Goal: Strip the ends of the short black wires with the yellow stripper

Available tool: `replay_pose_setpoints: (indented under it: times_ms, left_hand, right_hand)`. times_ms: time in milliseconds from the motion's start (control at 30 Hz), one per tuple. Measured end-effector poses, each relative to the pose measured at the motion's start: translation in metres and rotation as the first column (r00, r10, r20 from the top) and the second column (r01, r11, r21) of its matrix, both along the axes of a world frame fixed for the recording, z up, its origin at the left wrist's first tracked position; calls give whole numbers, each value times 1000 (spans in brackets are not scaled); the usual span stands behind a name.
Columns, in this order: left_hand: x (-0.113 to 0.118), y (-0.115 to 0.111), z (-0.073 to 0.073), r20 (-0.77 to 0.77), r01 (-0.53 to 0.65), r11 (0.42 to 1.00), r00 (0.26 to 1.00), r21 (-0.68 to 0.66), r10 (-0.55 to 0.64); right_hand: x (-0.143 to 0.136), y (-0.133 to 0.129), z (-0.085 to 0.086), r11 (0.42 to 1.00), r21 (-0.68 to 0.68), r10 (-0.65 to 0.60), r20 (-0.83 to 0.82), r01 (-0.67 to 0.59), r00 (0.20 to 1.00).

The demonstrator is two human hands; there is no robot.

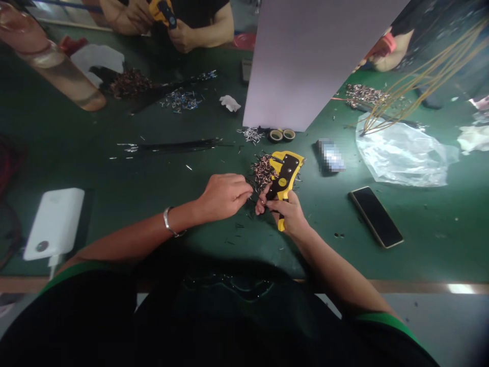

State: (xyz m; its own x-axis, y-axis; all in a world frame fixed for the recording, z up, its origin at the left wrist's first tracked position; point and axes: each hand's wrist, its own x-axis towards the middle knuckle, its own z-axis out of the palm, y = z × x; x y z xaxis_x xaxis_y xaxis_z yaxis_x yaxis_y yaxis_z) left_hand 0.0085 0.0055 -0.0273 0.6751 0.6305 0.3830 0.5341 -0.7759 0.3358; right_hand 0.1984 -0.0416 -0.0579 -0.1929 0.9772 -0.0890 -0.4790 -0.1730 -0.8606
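Observation:
My right hand (292,211) is wrapped around the handles of a yellow and black wire stripper (286,173), its head pointing away from me. Just left of it, my left hand (225,196) has thumb and fingertips pinched together. Something thin and dark may be at those fingertips, too small to make out. Under and beside the tool's head lies a heap of short copper-ended wires (263,171). Small dark scraps (239,226) are scattered on the green table below my hands.
A bundle of black wires (171,147) lies left. Beyond the heap are silver terminals (252,134), two tape rolls (275,135) and a tall pale panel (294,66). A phone (376,216) and plastic bag (405,153) lie right; a power bank (55,221) left. Co-workers' hands (183,36) are opposite.

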Motion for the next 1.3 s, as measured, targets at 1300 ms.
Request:
replay_pose_setpoints:
  times_ms: [1300]
  left_hand:
    - [-4,4,5,365,-380,922,850,-74,380]
  right_hand:
    - [-4,-1,-12,999,31,15,140,-20,990]
